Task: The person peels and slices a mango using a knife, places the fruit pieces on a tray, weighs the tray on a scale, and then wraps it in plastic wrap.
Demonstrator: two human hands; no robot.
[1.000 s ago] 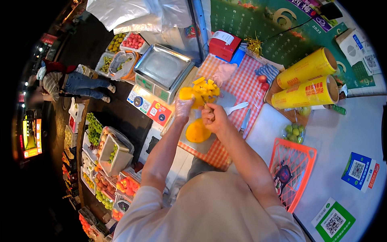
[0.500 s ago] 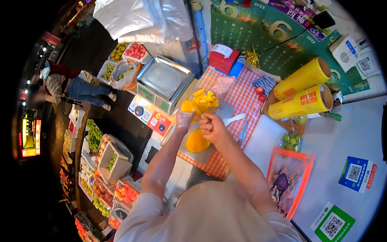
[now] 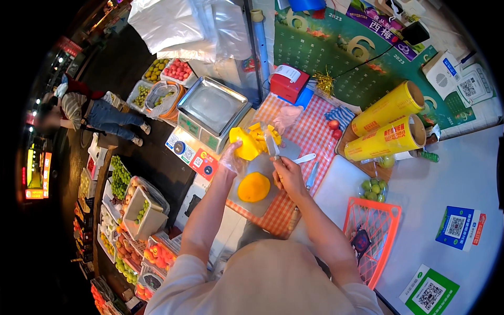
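Observation:
A plastic glove covers my left hand (image 3: pixel 230 156), which grips a peeled yellow mango piece (image 3: pixel 242 145) beside cut chunks (image 3: pixel 258 131). My right hand (image 3: pixel 286 176) holds a knife by its handle, its blade (image 3: pixel 272 144) upright against the chunks' right side. Below my hands a large yellow mango half (image 3: pixel 254 187) lies on a grey board (image 3: pixel 256 209) over a checked orange cloth (image 3: pixel 283 220). Right of the board lie a white-handled utensil (image 3: pixel 305 158) and another knife (image 3: pixel 313 175).
A scale (image 3: pixel 210 102) and red printer (image 3: pixel 289 82) stand behind. Right are yellow film rolls (image 3: pixel 385 137), bagged green fruit (image 3: pixel 373 189) and a red basket (image 3: pixel 391 236). Fruit crates (image 3: pixel 142 215) line the left, where a person (image 3: pixel 107 118) stands in the aisle.
My left hand and its mango piece have shifted left, away from the chunks. My right hand has turned, bringing the knife blade into view above it. The whole view has shifted slightly.

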